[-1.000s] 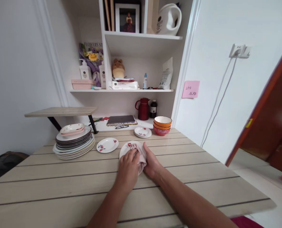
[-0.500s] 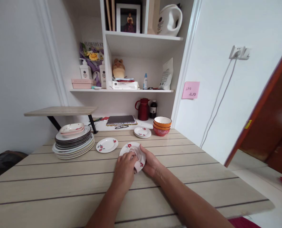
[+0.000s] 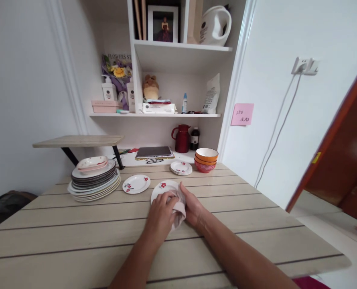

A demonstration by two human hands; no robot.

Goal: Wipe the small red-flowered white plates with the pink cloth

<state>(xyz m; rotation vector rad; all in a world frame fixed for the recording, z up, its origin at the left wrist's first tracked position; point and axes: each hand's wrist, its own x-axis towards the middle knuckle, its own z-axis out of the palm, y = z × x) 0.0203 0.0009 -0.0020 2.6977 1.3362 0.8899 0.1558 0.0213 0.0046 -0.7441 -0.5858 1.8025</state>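
Observation:
A white plate (image 3: 158, 191) with red flowers is held tilted over the table in front of me. My right hand (image 3: 194, 207) grips its right edge, the thumb up along the rim. My left hand (image 3: 159, 214) presses a crumpled pale pinkish cloth (image 3: 180, 208) onto the plate's face, fingers closed around it. The cloth covers the plate's right part and hangs over its lower edge. Left of these lies another flowered plate (image 3: 136, 184), flat on the table. Behind, a small stack of flowered plates (image 3: 181, 168) sits beside stacked bowls (image 3: 206, 160), orange above red.
A tall stack of plates (image 3: 94, 186), topped by pinkish dishes (image 3: 92, 163), stands at the left near a small raised wooden shelf (image 3: 79, 141). At the back are a dark laptop-like slab (image 3: 153, 151), glasses (image 3: 155, 161), a red jug (image 3: 182, 139) and a dark bottle (image 3: 194, 139).
The cloth has shifted right across the plate and now bunches over its right side, hiding the lower flower. Both hands keep nearly the same places.

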